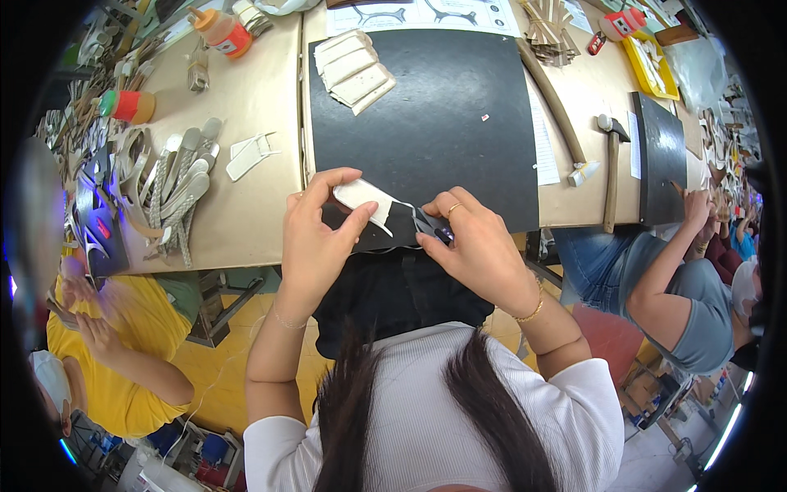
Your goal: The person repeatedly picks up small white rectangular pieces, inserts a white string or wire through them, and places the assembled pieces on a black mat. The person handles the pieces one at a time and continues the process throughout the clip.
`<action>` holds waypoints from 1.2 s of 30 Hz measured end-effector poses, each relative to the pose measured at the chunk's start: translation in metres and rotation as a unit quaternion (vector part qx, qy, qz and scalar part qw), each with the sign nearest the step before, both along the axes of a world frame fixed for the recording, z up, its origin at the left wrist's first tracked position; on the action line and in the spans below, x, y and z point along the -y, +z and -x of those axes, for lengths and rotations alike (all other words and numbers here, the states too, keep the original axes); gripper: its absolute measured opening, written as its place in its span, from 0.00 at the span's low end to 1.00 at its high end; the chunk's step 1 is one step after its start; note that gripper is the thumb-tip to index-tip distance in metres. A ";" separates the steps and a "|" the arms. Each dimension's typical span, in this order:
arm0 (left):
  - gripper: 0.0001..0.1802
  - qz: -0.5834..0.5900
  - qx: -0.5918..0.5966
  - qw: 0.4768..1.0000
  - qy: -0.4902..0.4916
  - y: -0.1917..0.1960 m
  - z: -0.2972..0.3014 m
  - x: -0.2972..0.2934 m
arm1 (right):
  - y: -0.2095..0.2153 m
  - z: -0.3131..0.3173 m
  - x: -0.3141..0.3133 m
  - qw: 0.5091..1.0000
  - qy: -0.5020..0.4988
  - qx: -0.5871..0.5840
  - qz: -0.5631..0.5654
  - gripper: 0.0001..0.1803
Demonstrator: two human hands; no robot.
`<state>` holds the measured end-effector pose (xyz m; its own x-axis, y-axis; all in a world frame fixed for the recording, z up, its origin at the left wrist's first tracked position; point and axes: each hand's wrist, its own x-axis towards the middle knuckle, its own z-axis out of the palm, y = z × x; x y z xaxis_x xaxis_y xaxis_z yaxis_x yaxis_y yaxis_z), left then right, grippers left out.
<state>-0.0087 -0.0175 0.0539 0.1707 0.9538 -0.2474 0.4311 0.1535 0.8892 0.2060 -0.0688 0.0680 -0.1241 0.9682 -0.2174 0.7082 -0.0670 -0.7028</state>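
My left hand (318, 238) pinches a flat cream-coloured piece (361, 197), leather-like with a rounded end, between thumb and fingers. A thin pale strip runs from that piece toward my right hand (479, 239). Closed in my right hand is a small dark tool (432, 225) that looks like thread snips; its blades are at the strip, partly hidden by the fingers. Both hands are above the near edge of a black mat (443, 123). Farther back on the mat lies a fanned stack of similar cream pieces (352, 70).
Left on the table are a bundle of braided straps (184, 180), a loose cream piece (248, 156) and two glue bottles (223, 34). To the right lie a hammer (612, 164), a long wooden handle (551, 98) and a yellow tray (652, 66). Co-workers sit on both sides.
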 end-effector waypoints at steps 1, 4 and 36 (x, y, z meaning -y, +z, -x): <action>0.20 -0.022 -0.006 1.000 -0.008 0.002 0.001 0.002 | 0.001 0.003 -0.001 1.000 0.001 0.003 0.003 0.14; 0.21 -0.114 -0.036 0.992 -0.040 0.004 0.003 0.004 | 0.004 0.010 -0.005 1.000 -0.005 0.009 -0.023 0.14; 0.29 -0.152 -0.057 0.987 -0.015 -0.038 0.035 -0.002 | -0.009 0.006 -0.028 0.958 -0.168 -0.228 0.040 0.24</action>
